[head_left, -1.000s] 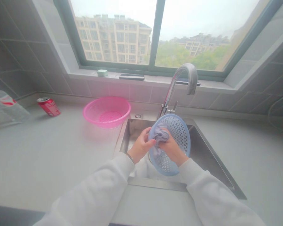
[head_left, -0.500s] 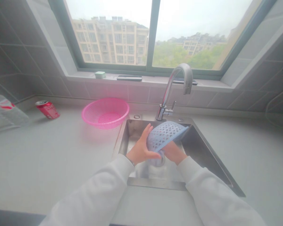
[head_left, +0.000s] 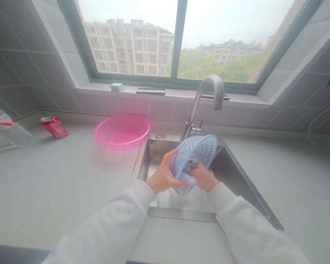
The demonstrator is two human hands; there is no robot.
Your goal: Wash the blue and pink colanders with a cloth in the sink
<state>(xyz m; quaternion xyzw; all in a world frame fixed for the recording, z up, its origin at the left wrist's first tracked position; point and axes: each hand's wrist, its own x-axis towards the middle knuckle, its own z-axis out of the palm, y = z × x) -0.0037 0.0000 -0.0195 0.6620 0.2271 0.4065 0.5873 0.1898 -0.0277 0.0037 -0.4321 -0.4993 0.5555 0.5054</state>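
Note:
Over the steel sink (head_left: pixel 181 213), a light blue plastic basket (head_left: pixel 207 150) with a pattern of holes is tilted so its inside faces toward me and to the right. My left hand (head_left: pixel 165 174) grips its near left rim, thumb below and fingers around the outer wall. Inside the basket, my right hand (head_left: pixel 205 177) is closed on a crumpled greyish cloth (head_left: pixel 187 180), pressed against the inner wall. Part of the cloth hangs below the rim. My right fingertips are partly hidden in its folds.
Behind the sink rises a chrome faucet (head_left: pixel 200 102). Left of it stands a pink plastic basket (head_left: pixel 122 143) on the counter (head_left: pixel 79 190). Farther left are a red can (head_left: pixel 55 127) and a clear plastic bottle (head_left: pixel 8 130). A small green box (head_left: pixel 116 87) sits on the windowsill.
The blue basket has turned, so its opening and inner wall now show. The cloth and my right hand inside it have come into clearer view.

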